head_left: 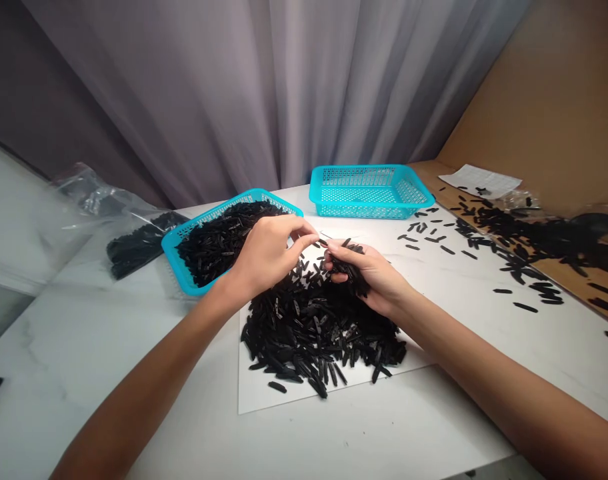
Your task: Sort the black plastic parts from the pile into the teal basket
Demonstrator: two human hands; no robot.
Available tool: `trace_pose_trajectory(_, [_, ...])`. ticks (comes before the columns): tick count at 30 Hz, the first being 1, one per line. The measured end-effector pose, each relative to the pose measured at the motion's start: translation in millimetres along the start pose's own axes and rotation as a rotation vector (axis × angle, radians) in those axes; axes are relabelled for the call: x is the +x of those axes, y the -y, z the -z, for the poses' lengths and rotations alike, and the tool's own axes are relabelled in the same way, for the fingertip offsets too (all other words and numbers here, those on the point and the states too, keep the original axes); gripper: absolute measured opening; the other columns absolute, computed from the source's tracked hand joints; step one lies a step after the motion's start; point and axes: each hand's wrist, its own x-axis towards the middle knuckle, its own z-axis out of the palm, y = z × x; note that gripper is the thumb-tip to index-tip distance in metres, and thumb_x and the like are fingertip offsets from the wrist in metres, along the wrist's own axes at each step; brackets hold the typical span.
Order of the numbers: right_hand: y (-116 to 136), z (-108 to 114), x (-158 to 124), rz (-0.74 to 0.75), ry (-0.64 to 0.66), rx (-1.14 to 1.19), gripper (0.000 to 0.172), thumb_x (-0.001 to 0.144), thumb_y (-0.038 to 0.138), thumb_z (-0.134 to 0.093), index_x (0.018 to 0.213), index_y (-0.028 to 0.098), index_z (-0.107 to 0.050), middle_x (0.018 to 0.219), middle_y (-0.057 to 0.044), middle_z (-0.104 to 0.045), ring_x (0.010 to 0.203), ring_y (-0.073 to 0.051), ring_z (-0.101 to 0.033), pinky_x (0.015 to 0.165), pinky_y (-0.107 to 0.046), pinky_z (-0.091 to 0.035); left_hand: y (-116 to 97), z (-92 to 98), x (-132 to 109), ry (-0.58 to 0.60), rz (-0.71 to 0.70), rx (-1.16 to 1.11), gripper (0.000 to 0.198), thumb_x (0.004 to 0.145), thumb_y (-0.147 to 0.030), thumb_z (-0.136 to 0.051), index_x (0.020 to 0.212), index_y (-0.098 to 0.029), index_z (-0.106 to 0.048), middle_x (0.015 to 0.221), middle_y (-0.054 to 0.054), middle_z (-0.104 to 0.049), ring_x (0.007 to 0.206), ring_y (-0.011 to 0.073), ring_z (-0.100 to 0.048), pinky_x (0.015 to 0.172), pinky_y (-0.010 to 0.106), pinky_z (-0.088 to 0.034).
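Left hand point(270, 250): its fingers are pinching a single black strip point(323, 243) at the tips, just beside the right thumb; contact with that thumb cannot be told.
Right hand point(381, 275): its fingers are curling around a handful of black strips point(353, 270), probably keeping a stock close to the pinch.
Pile point(304, 333): loose strips are lying below both hands, presumably keeping the reach short.
White board point(254, 399): it is lying flat under the pile, likely containing loose pieces.
Left basket point(184, 288): it is holding many strips just beside the left hand.
Right basket point(369, 212): it is standing beyond the right hand.
Bench point(184, 400): its grey-veined white top is carrying board and baskets; scattered strips point(434, 239) are lying at right.
Clear bag point(94, 200): it is resting left of the left basket, holding dark contents.
Room: a grey curtain point(234, 100) is hanging behind.
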Motion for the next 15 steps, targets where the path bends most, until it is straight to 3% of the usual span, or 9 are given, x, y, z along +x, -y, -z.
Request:
trace_pose_trajectory(5, [-2.4,1.9,-0.2,0.042,-0.013,-0.037,0.021,0.072,0.029,-0.084,0.075,0.016,-0.069,0.069,0.0,-0.059,0.063,-0.009,-0.05,0.048,-0.017,-0.037,-0.9,-2.1,-0.5,0.031,0.025,-0.01,0.013,0.092,-0.026,-0.063,0.086,-0.02,-0.073,0.086,0.001,-0.075,0.077,0.0155,-0.066,0.067,0.028,-0.046])
trace_pose_trajectory(10, [-1.4,3.2,0.7,0.072,0.018,-0.037,0.019,0.073,0.028,-0.083,0.073,0.017,-0.068,0.07,0.0,-0.058,0.065,-0.01,-0.049,0.048,-0.018,-0.035,0.6,-1.6,0.6,0.04,-0.051,0.001,0.008,0.089,-0.023,-0.068,0.093,-0.021,-0.074,0.088,0.0,-0.074,0.079,0.0148,-0.064,0.069,0.027,-0.046])
trace_pose_trajectory(15, [1.0,0.3,-1.1,0.092,0.057,-0.06,0.018,0.075,0.03,-0.082,0.075,0.017,-0.068,0.071,0.0,-0.057,0.066,-0.011,-0.048,0.048,-0.019,-0.033,2.3,1.3,2.0,0.04,-0.053,-0.061,0.012,0.092,-0.026,-0.065,0.087,-0.02,-0.075,0.084,0.0,-0.074,0.073,0.0135,-0.062,0.065,0.026,-0.044])
